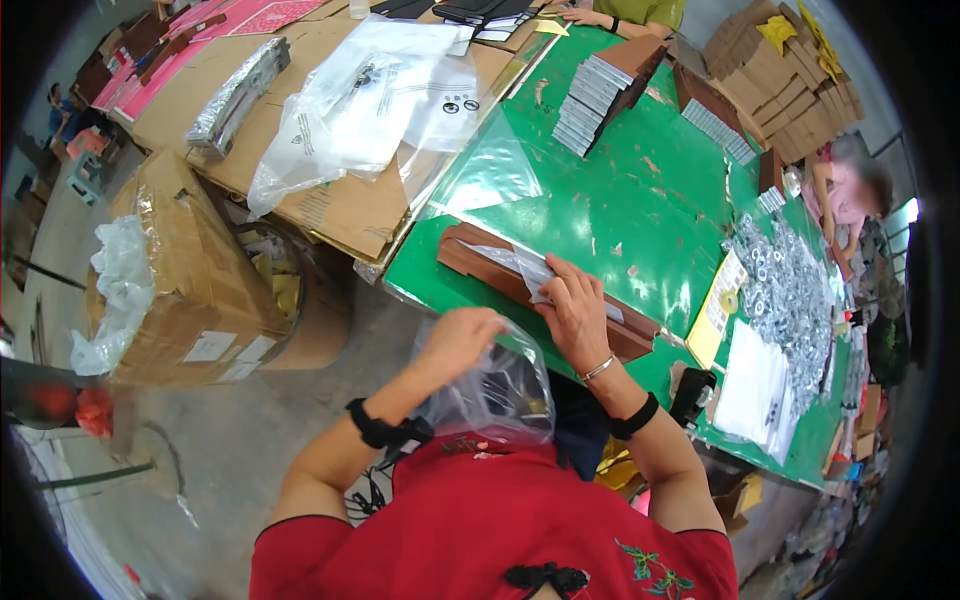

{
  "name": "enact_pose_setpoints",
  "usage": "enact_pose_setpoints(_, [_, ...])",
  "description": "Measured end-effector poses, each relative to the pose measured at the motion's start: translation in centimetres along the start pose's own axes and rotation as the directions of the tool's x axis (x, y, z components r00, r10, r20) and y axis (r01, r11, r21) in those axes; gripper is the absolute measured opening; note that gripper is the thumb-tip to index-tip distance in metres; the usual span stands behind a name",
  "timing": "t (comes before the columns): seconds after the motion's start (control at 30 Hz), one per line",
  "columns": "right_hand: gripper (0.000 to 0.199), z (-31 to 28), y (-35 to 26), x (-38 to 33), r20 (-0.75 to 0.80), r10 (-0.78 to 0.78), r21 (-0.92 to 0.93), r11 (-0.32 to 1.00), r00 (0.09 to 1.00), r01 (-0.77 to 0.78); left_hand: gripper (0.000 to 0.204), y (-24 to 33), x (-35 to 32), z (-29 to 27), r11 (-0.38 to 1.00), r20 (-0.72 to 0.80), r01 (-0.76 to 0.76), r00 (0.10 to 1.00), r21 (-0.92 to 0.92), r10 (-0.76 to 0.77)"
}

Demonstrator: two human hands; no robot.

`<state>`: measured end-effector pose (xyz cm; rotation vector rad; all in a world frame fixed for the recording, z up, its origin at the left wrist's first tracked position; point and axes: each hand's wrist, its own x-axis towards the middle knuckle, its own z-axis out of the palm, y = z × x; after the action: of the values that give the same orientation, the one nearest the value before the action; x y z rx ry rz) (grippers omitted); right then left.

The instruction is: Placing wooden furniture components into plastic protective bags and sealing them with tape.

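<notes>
Shirtfront (465, 520), crinkly clear bag (508, 392) in left grip (460, 342), right grip (574, 312) unclear atop brown block (497, 279)

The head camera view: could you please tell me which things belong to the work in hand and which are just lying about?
In hand, by contact:
- long brown bar-shaped piece, under the right hand
- clear plastic bag, at the left hand

Apparently just lying about:
- large brown cardboard box
- long silver-wrapped bundle
- turquoise plastic stool
</notes>
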<state>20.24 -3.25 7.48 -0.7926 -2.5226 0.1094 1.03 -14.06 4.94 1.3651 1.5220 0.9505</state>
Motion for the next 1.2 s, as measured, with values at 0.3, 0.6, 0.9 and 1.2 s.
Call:
enact_pose_setpoints(0.3, [0.049, 0.1, -2.0, 0.8, -0.014, 0.028, -0.069, 0.997, 1.000, -0.029, 0.025, 6.7, -5.6, -16.3, 0.950, -0.560, 0.049, 0.817, 0.309, 0.140])
enact_pose_setpoints(0.6, [0.051, -2.5, 1.9, 2.1, 0.078, 0.140, 0.113, 0.983, 0.987, -0.148, 0.024, 20.1, -1.6, -19.0, 0.481, -0.515, 0.190, 0.384, 0.856, 0.766])
enact_pose_setpoints(0.9, [0.061, -18.4, -0.6, -4.4, 0.084, 0.501, 0.942, 0.242, 0.862, -0.233, 0.023, 21.0, 5.5, -14.6, 0.445, -0.340, -0.100, 0.504, 0.890, 0.794])
enact_pose_setpoints(1.2, [0.057, -10.9, 0.8, -8.0, 0.379, 0.419, 0.826, 0.249, 0.825, -0.506, 0.027, 14.6, 10.2, -1.1, 0.589, -0.124, -0.328, 0.793, 0.739, 0.596])
